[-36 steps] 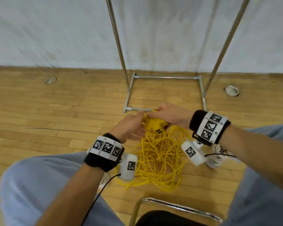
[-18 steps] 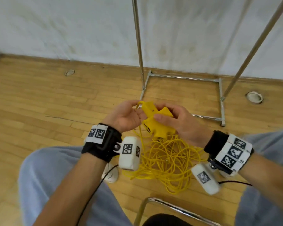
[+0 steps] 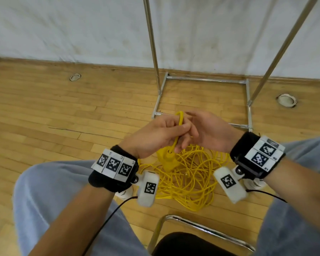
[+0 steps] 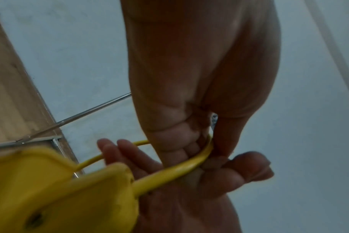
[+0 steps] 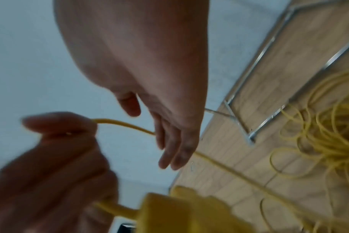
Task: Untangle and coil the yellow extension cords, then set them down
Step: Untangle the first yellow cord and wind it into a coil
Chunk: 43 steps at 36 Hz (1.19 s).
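A tangled heap of thin yellow extension cord (image 3: pixel 190 180) lies on the wood floor between my knees. My left hand (image 3: pixel 155 135) grips the thick yellow lead (image 3: pixel 180 120) just above a yellow socket block (image 3: pixel 167 159), which hangs below the hand. In the left wrist view its fingers (image 4: pixel 177 141) curl round that lead (image 4: pixel 179 170) beside the block (image 4: pixel 60 189). My right hand (image 3: pixel 209 132) is next to the left, its fingers (image 5: pixel 173 151) straight, with a thin strand (image 5: pixel 125 125) running behind them.
A metal rack base (image 3: pixel 205 80) with two upright poles stands on the floor just beyond the heap, against a white wall. A chrome chair frame (image 3: pixel 201 228) is below me. Round floor fittings (image 3: pixel 75 77) (image 3: pixel 286 100) sit left and right. My blue-trousered legs flank the cord.
Both hands held the yellow block before. Now the right hand has let go and opened, and the block dangles from its lead in the left hand.
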Available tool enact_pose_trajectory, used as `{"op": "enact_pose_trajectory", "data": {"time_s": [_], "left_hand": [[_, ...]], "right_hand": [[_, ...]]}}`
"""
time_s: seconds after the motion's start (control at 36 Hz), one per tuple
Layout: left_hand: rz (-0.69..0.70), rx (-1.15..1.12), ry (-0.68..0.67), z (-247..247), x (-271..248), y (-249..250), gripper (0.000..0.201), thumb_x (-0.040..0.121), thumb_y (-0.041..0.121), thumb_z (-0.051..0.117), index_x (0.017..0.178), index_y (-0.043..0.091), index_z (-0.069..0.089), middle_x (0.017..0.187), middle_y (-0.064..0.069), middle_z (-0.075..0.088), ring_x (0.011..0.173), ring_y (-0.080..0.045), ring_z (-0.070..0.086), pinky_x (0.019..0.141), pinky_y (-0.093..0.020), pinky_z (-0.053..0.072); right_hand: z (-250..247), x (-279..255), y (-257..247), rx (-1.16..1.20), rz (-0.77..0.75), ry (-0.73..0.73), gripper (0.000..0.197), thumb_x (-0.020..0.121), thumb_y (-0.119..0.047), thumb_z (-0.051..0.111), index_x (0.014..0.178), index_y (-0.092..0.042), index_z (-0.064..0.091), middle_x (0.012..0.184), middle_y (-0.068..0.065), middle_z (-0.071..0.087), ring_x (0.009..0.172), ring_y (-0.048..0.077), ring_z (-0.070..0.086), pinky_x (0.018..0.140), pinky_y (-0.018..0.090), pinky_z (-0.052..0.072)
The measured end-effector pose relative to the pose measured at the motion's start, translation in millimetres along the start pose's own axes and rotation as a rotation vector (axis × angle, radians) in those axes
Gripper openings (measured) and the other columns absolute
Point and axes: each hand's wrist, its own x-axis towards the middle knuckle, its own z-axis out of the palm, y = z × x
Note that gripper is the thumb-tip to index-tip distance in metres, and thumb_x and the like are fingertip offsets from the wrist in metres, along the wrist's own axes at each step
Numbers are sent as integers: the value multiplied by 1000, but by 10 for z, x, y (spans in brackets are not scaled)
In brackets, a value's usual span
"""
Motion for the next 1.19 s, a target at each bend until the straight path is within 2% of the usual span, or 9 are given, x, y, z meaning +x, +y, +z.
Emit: {"op": "enact_pose_trajectory", "data": {"time_s": [0.06, 0.14, 0.33, 0.53, 0.72, 0.89, 0.97, 1.08, 1.19], "left_hand": [[-59, 60, -39, 48, 14, -75, 35, 109, 23, 41, 111, -5, 61, 75, -11, 65, 61, -24, 54, 63, -32, 42], [-206, 10, -57, 153, 51, -128, 60, 109, 46, 31, 115, -4, 64, 90, -17, 71, 77, -28, 65, 78, -37, 49], [-345, -571, 166, -13, 157, -85, 99, 97, 75, 10, 131, -5, 57, 128, -29, 65, 112, -37, 68, 96, -44, 55], [-70, -656, 180, -57, 224, -19, 60, 104, 53, 36, 124, -3, 49, 81, -9, 68, 90, -39, 58, 101, -51, 44], [61, -714, 407, -171, 206, 134, 45, 85, 3, 44, 127, -1, 58, 126, -15, 70, 115, -27, 69, 103, -37, 54], [14, -669, 518, -286, 143, 232, 28, 96, 11, 43, 115, 0, 60, 87, -8, 68, 75, -22, 67, 88, -39, 60], [-14, -518, 612, -354, 132, 232, 28, 104, 15, 39, 116, 1, 60, 79, -4, 64, 67, -18, 60, 76, -34, 58], [-63, -415, 746, -496, 110, 188, 30, 106, 16, 42, 121, -4, 58, 77, -5, 67, 67, -19, 64, 80, -37, 58], [-79, -416, 907, -606, 120, 126, 26, 107, 18, 45, 115, -3, 58, 76, -8, 70, 62, -19, 62, 72, -37, 59]], "right_hand": [[-41, 36, 28, 110, 22, 125, 59, 108, -39, 46, 121, 17, 56, 113, 38, 58, 84, 32, 72, 76, 37, 60], [5, 10, -59, 205, -145, 276, 22, 102, -18, 58, 113, -1, 67, 100, 8, 73, 86, 16, 69, 74, 26, 60], [277, -315, -597, -29, -587, -25, 27, 95, -8, 57, 121, -8, 64, 92, 5, 71, 67, 14, 62, 63, 28, 55], [145, -270, -261, -366, -468, 50, 25, 101, -9, 57, 124, -4, 66, 84, 8, 71, 50, 17, 58, 41, 25, 44], [22, -230, -29, -647, -269, 162, 24, 107, -21, 55, 102, -2, 69, 81, 13, 72, 53, 23, 64, 50, 30, 50], [-261, -71, 371, -1097, -26, 26, 46, 110, -41, 45, 90, -12, 75, 66, -18, 67, 58, 2, 57, 60, 21, 42], [-437, 2, 686, -1230, 116, -68, 48, 110, -47, 39, 97, -19, 76, 72, -11, 58, 58, 13, 48, 58, 32, 40], [-533, 49, 924, -1241, 195, -112, 42, 112, -40, 38, 105, -16, 72, 99, -18, 68, 85, 7, 62, 78, 20, 47], [-625, 58, 983, -1222, 160, -98, 31, 110, -38, 44, 98, -20, 68, 102, -8, 72, 84, 19, 61, 78, 36, 48]]}}
